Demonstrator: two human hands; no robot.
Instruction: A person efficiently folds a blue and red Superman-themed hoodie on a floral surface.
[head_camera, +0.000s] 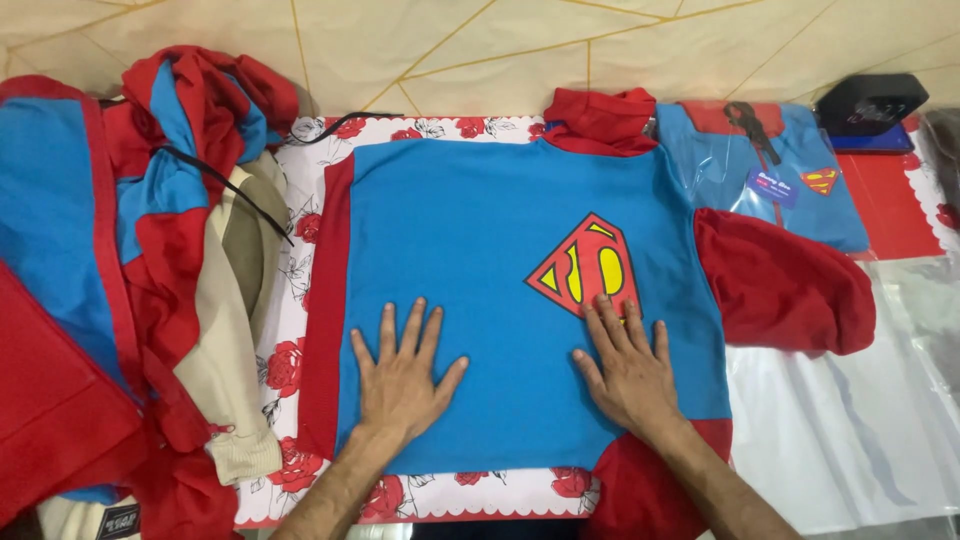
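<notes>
From the head camera, a blue hooded sweatshirt (470, 250) lies spread flat, front up, across a worktop covered with a white cloth printed with red roses (290, 370). Its red hood (600, 120) points away from the person, and its red-and-yellow shield emblem (583, 265) faces up. Both hands rest on the lower body of the garment with palms down and fingers splayed. The left hand (400, 375) is released and flat on the plain blue fabric, grasping nothing. The right hand (625, 365) is likewise flat and unclenched, its fingertips touching the lower edge of the emblem. Pressing flat like this would keep the fabric taut and smooth against the cloth. One red sleeve (785, 290) spreads out to the right, over clear plastic sheeting (860, 440), so the sweatshirt's outline is fully open. To the left, a loose heap of red, blue and beige garments (190, 230) sits well apart from the hands. Beyond the sleeve, a folded matching sweatshirt in a clear bag (770, 175) lies beside a black box-shaped object (868, 105); what that object is cannot be told.
</notes>
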